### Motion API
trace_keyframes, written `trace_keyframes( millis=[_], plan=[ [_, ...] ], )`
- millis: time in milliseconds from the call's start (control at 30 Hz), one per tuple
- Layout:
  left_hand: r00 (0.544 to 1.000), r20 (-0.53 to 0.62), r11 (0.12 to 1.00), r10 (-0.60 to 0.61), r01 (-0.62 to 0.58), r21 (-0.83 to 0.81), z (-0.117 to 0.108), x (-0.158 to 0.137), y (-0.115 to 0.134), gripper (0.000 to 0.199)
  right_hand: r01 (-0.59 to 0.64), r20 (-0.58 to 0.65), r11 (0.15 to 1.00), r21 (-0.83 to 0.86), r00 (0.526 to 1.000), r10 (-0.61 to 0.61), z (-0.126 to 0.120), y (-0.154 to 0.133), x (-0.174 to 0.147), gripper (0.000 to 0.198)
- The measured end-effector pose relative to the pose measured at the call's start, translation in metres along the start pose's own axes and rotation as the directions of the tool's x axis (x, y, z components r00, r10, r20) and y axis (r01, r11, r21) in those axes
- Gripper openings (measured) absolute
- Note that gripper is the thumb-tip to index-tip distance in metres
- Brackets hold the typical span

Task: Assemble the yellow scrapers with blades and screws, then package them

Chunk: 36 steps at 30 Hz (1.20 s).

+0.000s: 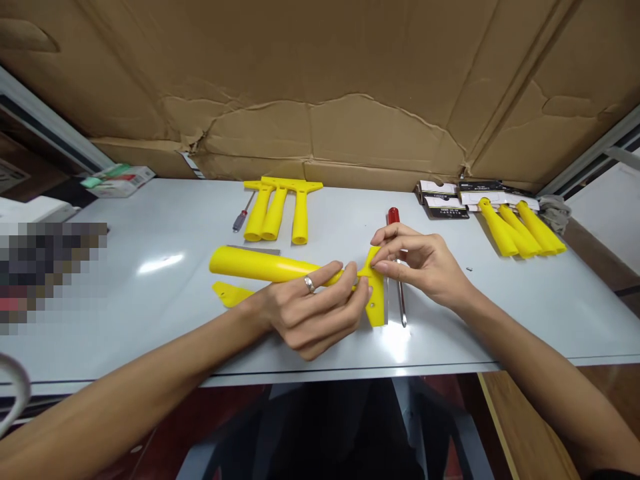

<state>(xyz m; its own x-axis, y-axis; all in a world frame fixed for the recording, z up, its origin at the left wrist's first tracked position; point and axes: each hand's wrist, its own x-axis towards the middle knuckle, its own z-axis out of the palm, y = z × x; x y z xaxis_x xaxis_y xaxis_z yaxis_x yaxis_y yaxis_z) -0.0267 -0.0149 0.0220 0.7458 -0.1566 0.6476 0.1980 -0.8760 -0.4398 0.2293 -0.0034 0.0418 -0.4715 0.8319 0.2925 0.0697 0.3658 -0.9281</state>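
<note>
My left hand (315, 310), with a ring on one finger, is closed around the neck of a yellow scraper (260, 265). The scraper's long hollow handle points left, and its flat head lies to the right with a thin grey blade along the outer edge. A small hole shows in the lower part of the head. At the head's upper part, the thumb and fingers of my right hand (423, 263) are pinched together; whatever is between them is too small to make out. Beneath that hand lies a red-handled screwdriver (394, 215), its shaft pointing towards me.
A loose yellow head piece (231, 295) and a grey blade (260, 250) lie near the handle. Behind stand several yellow scraper handles (271, 220) and a small screwdriver (241, 221). Carded scrapers (500, 230) lie at right, near a tiny screw (469, 269). Cardboard (310, 80) walls the back.
</note>
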Motion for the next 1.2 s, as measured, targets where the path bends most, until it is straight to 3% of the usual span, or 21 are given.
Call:
trace_keyframes(
  millis=[100,200,333,467,567,633,667,733,767,833,900,1067,1200],
  plan=[
    [0.998,0.034,0.997,0.047,-0.049,0.056,0.0,0.0,-0.001,0.014,0.005,-0.025,0.997,-0.077,1.0,-0.007,0.0,-0.007,-0.002,0.021],
    [0.996,0.083,0.999,-0.029,0.032,-0.034,0.001,-0.001,-0.001,0.021,-0.023,-0.032,0.992,-0.12,0.999,0.02,0.0,-0.009,-0.004,0.022],
    [0.986,0.166,1.0,-0.012,0.012,0.002,0.002,-0.001,0.0,0.019,-0.152,-0.035,0.988,0.025,0.988,0.152,0.004,-0.003,-0.004,0.038],
    [0.993,0.089,0.997,0.076,-0.077,0.005,0.002,0.008,-0.001,0.01,-0.259,0.059,0.952,0.162,0.966,0.252,0.005,0.002,0.0,0.051],
    [0.99,0.107,0.99,0.096,-0.106,0.091,0.001,0.015,-0.005,0.008,-0.256,0.02,0.965,0.063,0.967,0.255,-0.02,-0.005,0.003,0.051],
    [0.992,0.126,0.996,0.012,-0.023,0.082,0.0,0.018,-0.007,0.013,-0.242,-0.11,0.952,-0.188,0.968,0.225,-0.054,-0.012,0.002,0.047],
    [0.991,0.125,0.997,-0.037,0.029,0.067,-0.001,0.018,-0.008,0.016,-0.263,-0.18,0.885,-0.384,0.961,0.207,-0.074,-0.016,0.001,0.044],
    [0.989,0.113,0.993,-0.1,0.091,0.076,0.0,0.017,-0.009,0.021,-0.36,-0.187,0.628,-0.69,0.927,0.326,-0.111,-0.019,-0.003,0.035],
    [0.988,0.101,0.989,-0.118,0.107,0.1,0.0,0.016,-0.01,0.021,-0.379,-0.143,0.529,-0.759,0.89,0.433,-0.126,-0.019,-0.005,0.027],
    [0.984,0.069,0.977,-0.167,0.155,0.149,0.003,0.013,-0.01,0.023,-0.35,-0.04,0.421,-0.837,0.806,0.59,-0.144,-0.015,-0.008,0.02],
    [0.967,0.02,0.956,-0.254,0.247,0.157,0.006,0.011,-0.011,0.025,-0.307,0.034,0.395,-0.866,0.753,0.658,-0.147,-0.009,-0.009,0.02],
    [0.889,-0.158,0.896,-0.431,0.442,0.039,0.006,0.009,-0.019,0.02,-0.288,0.071,0.368,-0.884,0.696,0.714,-0.129,-0.003,-0.005,0.013],
    [0.762,-0.302,0.809,-0.573,0.585,-0.058,0.0,0.012,-0.021,0.016,-0.282,0.048,0.328,-0.901,0.688,0.724,-0.126,-0.003,-0.004,0.013]
  ],
)
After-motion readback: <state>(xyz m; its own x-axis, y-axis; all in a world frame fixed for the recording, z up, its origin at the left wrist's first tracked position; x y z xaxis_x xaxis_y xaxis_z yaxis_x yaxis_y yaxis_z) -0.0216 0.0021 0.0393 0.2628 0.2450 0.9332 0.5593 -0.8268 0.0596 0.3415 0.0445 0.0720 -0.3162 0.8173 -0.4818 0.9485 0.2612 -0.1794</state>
